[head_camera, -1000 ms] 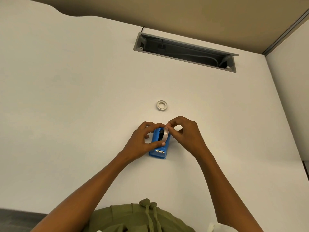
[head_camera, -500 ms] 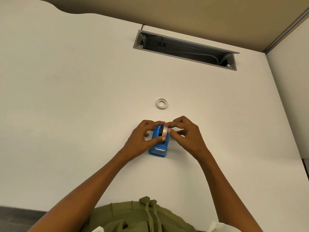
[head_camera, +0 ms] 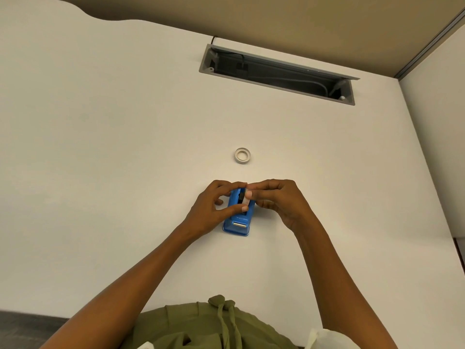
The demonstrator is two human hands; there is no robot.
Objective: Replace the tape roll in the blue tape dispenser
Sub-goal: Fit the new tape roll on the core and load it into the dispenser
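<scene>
While the blue tape dispenser [head_camera: 237, 217], long axis near-to-far, is gripped by the left hand [head_camera: 214, 210], the tape roll [head_camera: 247, 197] is pinched directly above its slot by the right hand [head_camera: 279, 200].

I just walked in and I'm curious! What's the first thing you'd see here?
The bright blue tape dispenser in the middle of the white table, with both hands on it: left hand gripping it, right hand pinching a tape roll over it. Another roll lies beyond.
</scene>
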